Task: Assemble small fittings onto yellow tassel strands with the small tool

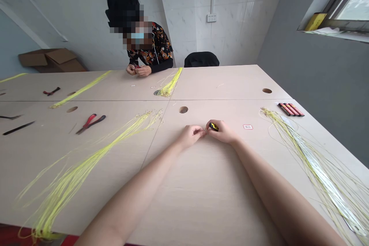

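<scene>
My left hand (195, 132) is closed in a pinch, its fingertips meeting those of my right hand just above the table. Whatever it pinches is too small to make out. My right hand (221, 131) is wrapped round a small black and yellow object (213, 126), whose end shows between thumb and fingers. A little red-edged white label (248, 127) lies just right of that hand. To the left stretches a bundle of thin yellow lines (95, 157) with small golden ends. Another yellow bundle (276, 117) lies at the right, along a metal ruler (323, 182).
Red-and-black-handled pliers (90, 123) lie on the left. Several red cylinders in a black pack (291, 109) sit at the right edge. A round hole (183, 110) pierces the table (184, 192). Across it, a person (152, 46) works with both hands near another yellow bundle (173, 83).
</scene>
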A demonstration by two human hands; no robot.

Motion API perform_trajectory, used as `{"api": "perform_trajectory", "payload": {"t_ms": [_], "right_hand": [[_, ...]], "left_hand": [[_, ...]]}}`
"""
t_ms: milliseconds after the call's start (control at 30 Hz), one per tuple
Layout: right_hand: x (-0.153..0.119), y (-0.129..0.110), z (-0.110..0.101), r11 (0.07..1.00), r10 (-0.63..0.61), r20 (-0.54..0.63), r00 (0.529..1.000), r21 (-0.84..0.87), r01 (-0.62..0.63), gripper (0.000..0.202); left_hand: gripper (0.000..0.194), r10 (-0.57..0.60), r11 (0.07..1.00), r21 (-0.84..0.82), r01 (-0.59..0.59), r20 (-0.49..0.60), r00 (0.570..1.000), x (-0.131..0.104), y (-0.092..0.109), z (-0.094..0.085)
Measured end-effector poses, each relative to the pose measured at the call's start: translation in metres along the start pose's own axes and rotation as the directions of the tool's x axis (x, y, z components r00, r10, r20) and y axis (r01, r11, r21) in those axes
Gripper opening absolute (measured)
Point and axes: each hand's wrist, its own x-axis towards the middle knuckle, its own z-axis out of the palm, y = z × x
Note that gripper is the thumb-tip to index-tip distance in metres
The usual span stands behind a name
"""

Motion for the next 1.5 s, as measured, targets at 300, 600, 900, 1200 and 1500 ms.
{"api": "perform_trajectory", "payload": {"t_ms": [300,600,900,1200,1500], "right_hand": [[0.000,0.002,0.000,1.000,-0.003,0.026,1.000,0.030,0.002,0.014],[0.001,0.004,0.000,0.999,-0.018,0.021,1.000,0.039,0.017,0.011],[0.002,0.006,0.001,0.998,-0.043,0.007,0.999,0.048,0.042,0.011],[0.003,0.006,0.001,0.999,-0.040,-0.047,0.998,-0.010,0.040,0.014],[0.000,-0.001,-0.001,0.997,0.007,-0.107,0.994,0.081,0.001,0.012]], "left_hand": [[0.039,-0.031,1.000,-0.004,0.031,0.000,1.000,0.001,-0.004,0.000],[0.041,-0.020,1.000,-0.005,0.020,0.016,1.000,0.002,-0.008,0.001],[0.042,0.010,0.996,-0.091,-0.007,0.030,1.000,0.002,-0.006,0.001],[0.043,-0.020,0.967,-0.256,0.003,-0.064,0.998,0.005,-0.001,-0.006],[0.041,-0.053,0.918,-0.397,-0.011,-0.151,0.987,0.005,0.003,-0.012]]}}
